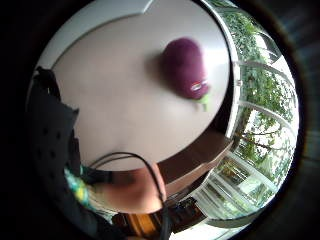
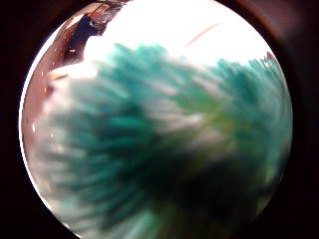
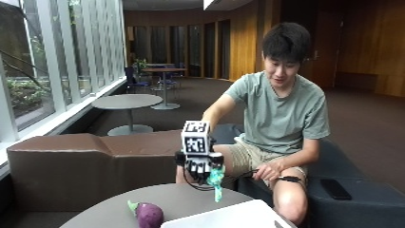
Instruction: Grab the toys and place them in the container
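In the outside view my gloved right hand hangs above the round grey table, its fingers curled round a teal and white fuzzy toy that dangles below it. That toy fills the thumb side palm view. A purple plush eggplant with a green stem lies on the table, to the left of and below the hand. The eggplant also lies on the tabletop in the little finger side palm view. A white container stands at the table's near edge, below and right of the hand.
A brown couch back runs behind the table. The person sits on a dark seat with the bare left hand on the knee, and a black phone lies beside them. Tall windows line the left.
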The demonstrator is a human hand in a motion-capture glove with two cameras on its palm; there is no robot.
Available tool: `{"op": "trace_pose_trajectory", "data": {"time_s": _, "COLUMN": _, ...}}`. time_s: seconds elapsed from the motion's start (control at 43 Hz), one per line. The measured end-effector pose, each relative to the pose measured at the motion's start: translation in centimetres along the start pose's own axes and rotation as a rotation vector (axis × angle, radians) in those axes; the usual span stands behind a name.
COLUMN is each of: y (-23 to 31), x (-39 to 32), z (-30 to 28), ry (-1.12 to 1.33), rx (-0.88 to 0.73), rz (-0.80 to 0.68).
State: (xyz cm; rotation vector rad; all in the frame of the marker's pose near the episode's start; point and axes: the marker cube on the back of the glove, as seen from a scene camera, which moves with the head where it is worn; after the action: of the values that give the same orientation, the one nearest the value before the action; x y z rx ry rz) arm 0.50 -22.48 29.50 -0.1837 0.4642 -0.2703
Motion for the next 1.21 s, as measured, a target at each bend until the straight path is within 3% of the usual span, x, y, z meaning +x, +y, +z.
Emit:
{"op": "trace_pose_trajectory", "data": {"time_s": 0.232, "y": -1.1, "x": -3.4, "z": -17.4, "ry": 0.217, "rx": 0.168, "rz": -0.018}}
{"op": "trace_pose_trajectory", "data": {"time_s": 0.418, "y": -3.4, "x": -6.8, "z": -23.0, "ry": 0.241, "rx": 0.253, "rz": 0.001}}
{"op": "trace_pose_trajectory", "data": {"time_s": 0.534, "y": -7.2, "x": -9.4, "z": -25.4, "ry": 0.248, "rx": 0.379, "rz": -0.082}}
{"op": "trace_pose_trajectory", "data": {"time_s": 0.93, "y": -15.2, "x": -16.9, "z": -23.0, "ry": 0.226, "rx": 0.372, "rz": -0.050}}
{"op": "trace_pose_trajectory", "data": {"time_s": 1.115, "y": -16.6, "x": -17.5, "z": -19.6, "ry": 0.270, "rx": 0.198, "rz": 0.014}}
{"op": "trace_pose_trajectory", "data": {"time_s": 1.208, "y": -16.3, "x": -17.2, "z": -18.0, "ry": 0.270, "rx": -0.056, "rz": 0.070}}
